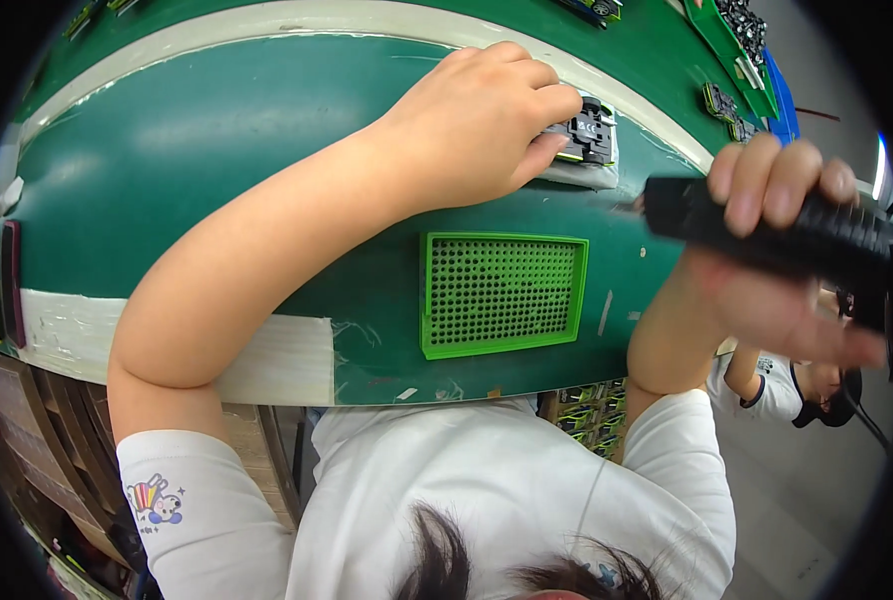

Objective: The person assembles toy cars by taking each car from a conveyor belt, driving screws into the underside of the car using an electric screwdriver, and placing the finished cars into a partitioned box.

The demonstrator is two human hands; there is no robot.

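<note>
My left hand (497,115) is closed over a small toy car (592,128), its fingers covering the left part. The car lies with its black underside and wheels turned up, on a whitish pad (595,176) at the far side of the green tabletop. My right hand (782,185) is wrapped round a black electric screwdriver (682,208) at the right, raised and somewhat blurred. Its thin bit points left, below and apart from the car.
A bright green tray (502,349) with rows of small holes lies between my arms. Toy cars (722,102) rest on the far green surface, beside a green bin (722,45) of small dark parts. Slim boxes (11,280) stand at the left edge. Another person (777,390) sits at the lower right.
</note>
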